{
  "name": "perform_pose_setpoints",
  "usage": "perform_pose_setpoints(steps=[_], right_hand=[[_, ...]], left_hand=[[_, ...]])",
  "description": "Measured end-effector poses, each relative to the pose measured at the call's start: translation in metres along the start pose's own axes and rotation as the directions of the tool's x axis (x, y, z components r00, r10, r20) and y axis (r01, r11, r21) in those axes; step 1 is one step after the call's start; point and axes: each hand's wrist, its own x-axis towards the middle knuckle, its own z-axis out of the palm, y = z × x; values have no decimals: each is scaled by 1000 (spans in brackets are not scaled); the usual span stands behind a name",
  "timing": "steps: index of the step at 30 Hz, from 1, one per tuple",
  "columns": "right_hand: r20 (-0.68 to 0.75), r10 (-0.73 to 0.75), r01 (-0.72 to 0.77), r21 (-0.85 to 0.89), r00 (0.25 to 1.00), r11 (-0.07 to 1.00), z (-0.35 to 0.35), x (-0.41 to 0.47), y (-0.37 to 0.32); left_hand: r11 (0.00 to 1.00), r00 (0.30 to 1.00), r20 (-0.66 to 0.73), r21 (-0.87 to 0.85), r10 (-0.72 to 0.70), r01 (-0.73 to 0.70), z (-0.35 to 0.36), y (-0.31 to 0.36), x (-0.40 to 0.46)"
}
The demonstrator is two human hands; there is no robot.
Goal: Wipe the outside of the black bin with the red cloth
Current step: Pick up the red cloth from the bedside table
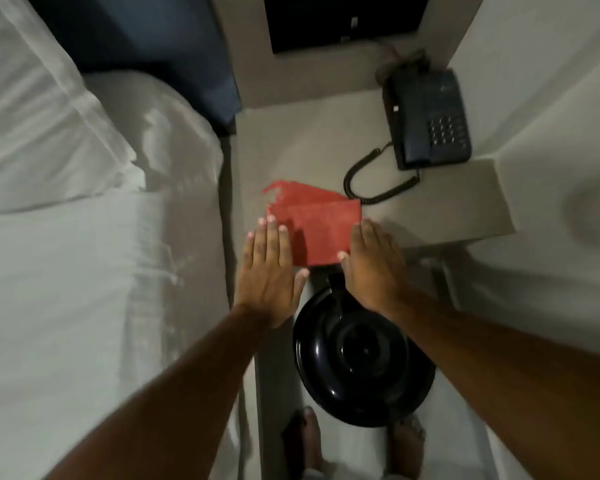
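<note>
The black bin [361, 355] stands below both spread hands, left hand [271, 268] and right hand [371, 265], flat at the red cloth [323, 230] on the table [430, 209]; gather cloth firmly before wiping.

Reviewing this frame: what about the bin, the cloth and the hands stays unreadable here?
Head view only:
- Round glossy black bin: outer wall hidden, seen from straight above; far rim covered by right hand.
- Folded red cloth: near corners hidden under left hand and right hand.
- Either hand's grip: unclear.
</note>
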Motion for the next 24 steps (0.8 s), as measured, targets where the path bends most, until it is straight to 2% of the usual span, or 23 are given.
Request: perform_pose_setpoints(steps=[3, 5, 7, 8, 9, 10, 11, 13, 15, 19, 21, 23, 24], right_hand=[[-87, 95, -70, 252, 992, 965, 29, 22, 1], [-81, 295, -226, 466, 952, 856, 36, 37, -4], [28, 517, -414, 635, 856, 652, 34, 50, -7], [128, 601, -492, 716, 789, 494, 30, 57, -6], [238, 624, -527, 784, 745, 329, 27, 63, -5], [346, 586, -537, 823, 733, 184, 23, 68, -5], [425, 511, -537, 839, 747, 88, 20, 70, -2], [488, 369, -540, 841, 791, 43, 11, 72, -4], [501, 288, -519, 855, 816, -15, -4, 65, -2], [488, 151, -447, 861, 859, -241, -32, 29, 22], [491, 159, -402, 828, 857, -390, -37, 0, 42], [513, 160, -359, 760, 844, -542, -37, -34, 65], [514, 167, -337, 740, 841, -583, -34, -55, 79]], left_hand=[[999, 999, 0, -5, 36, -36, 31, -6, 16], [998, 996, 57, -12, 67, -66, 45, -9, 22], [994, 987, 119, -18, 107, -106, 58, -12, 25], [992, 983, 136, -16, 127, -126, 62, -14, 28], [991, 982, 133, -23, 130, -128, 63, -15, 29], [991, 983, 129, -31, 130, -127, 64, -18, 30], [990, 981, 133, -38, 138, -135, 64, -17, 30], [988, 978, 141, -61, 151, -144, 61, -18, 29], [982, 978, 121, -103, 171, -159, 55, -13, 24], [967, 984, -20, -182, 179, -180, 47, 13, -7], [959, 986, -51, -226, 161, -168, 52, 32, -30], [957, 985, -19, -236, 171, -171, 65, 52, -56], [953, 981, 5, -237, 196, -189, 75, 63, -69]])
